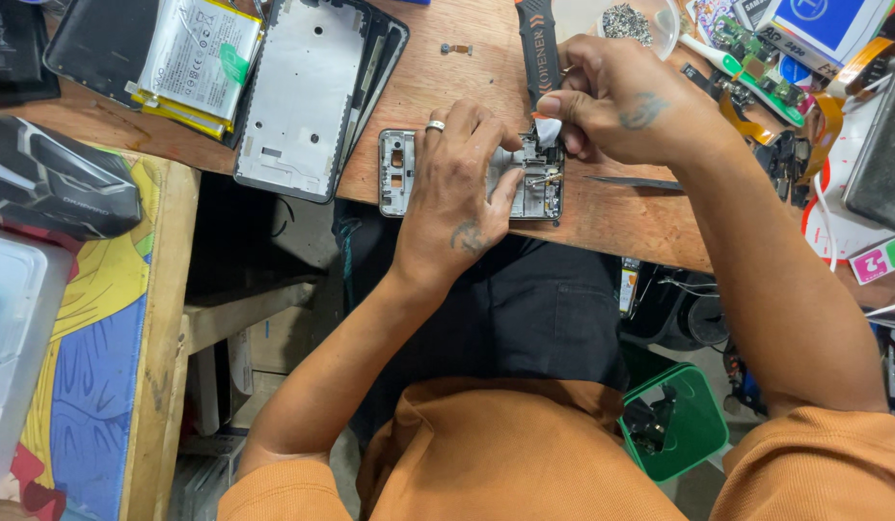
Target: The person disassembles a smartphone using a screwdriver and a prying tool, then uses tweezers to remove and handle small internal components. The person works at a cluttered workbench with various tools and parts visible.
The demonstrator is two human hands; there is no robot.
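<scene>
A battery, a dish of screws and a green bin.

Left hand: a silver ring sits on one finger, and a small dark tattoo marks the back of the hand near the wrist. Right hand: a similar small dark tattoo lies on its back. Both forearms are bare below orange sleeves pushed up to the elbows, worn above dark trousers.
</scene>
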